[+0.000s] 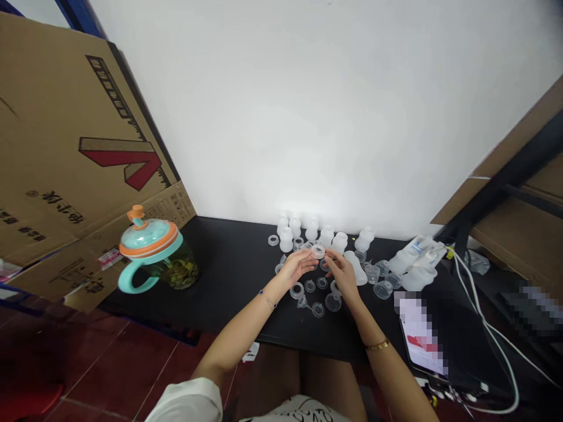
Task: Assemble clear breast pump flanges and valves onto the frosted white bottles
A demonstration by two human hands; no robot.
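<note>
My left hand (297,266) is closed at the fingertips on a translucent bottle collar ring (318,251), held a little above the black table. My right hand (342,271) is at the ring's right side, its thumb and fingers bent in around that edge. Below the hands lie clear silicone nipples (318,309), another collar ring (297,290) and a clear cap (333,302). Behind them stand several frosted white bottles (326,235). One more bottle (356,268) lies tilted beside my right hand.
A large teal-lidded jug (176,272) stands on the black table (220,281) at left, beside a big cardboard box (65,117). Clear caps (382,289) and bagged bottles (417,264) lie at right. A phone (422,340) and white cables (492,328) are near the right edge.
</note>
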